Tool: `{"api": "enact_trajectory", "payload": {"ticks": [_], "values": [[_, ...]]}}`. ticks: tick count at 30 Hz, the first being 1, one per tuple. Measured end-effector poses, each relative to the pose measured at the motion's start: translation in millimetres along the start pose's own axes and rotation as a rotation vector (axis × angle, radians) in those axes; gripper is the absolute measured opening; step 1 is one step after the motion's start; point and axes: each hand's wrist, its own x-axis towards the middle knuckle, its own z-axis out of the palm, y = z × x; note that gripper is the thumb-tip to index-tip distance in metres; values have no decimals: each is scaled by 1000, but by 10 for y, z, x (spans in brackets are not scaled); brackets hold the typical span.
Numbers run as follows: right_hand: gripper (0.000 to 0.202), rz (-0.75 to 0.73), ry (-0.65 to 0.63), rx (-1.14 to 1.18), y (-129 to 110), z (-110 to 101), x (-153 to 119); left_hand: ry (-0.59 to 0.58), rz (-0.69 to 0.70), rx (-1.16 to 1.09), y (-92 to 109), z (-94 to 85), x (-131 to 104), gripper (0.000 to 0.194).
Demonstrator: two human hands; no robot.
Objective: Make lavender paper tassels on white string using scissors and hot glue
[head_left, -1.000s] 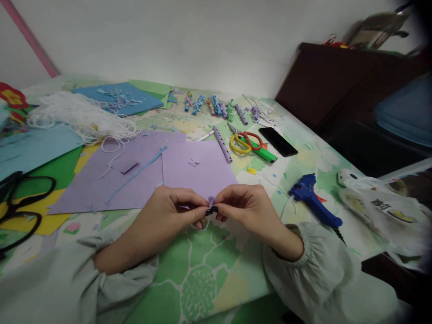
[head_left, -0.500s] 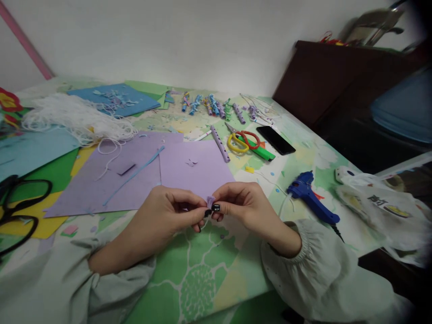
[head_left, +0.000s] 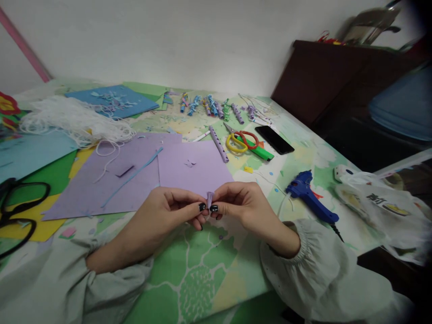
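Between my fingertips is a small rolled piece of purple paper (head_left: 209, 199), held upright over the near edge of the purple sheet (head_left: 189, 155). My left hand (head_left: 175, 208) pinches it from the left, thumb and fingers closed. From the other side my right hand (head_left: 241, 201) closes on it with thumb and forefinger. Its lower end is partly hidden by the fingers. Beyond the hands lies a purple paper tube with dark spots (head_left: 218, 144), close to scissors with yellow and red handles (head_left: 248, 140).
A blue glue gun (head_left: 312, 195) and a plastic bag (head_left: 391, 202) lie to the right. A phone (head_left: 275, 139) is behind them. At left are tangled white cord (head_left: 77, 119) and black glasses (head_left: 23, 211). Several small decorated tubes (head_left: 211, 105) line the back.
The purple paper piece has been turned between my fingers, and its side now shows more. My left thumb has shifted slightly up and left. The camera view has moved a little.
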Motion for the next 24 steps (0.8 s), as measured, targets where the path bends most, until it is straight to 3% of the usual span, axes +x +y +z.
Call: {"api": "enact_trajectory", "payload": {"ticks": [7,17,24], "values": [[5,-1,-7,-40,0,-1,-4,61,30,100,8,37,-22,8],[17,-121,-21,-60,-24,31,-28,121,94,267,61,51,-44,13],[16,-207,-37,-159,-55,46,-51,120,295,338,-11,58,-76,16]]}}
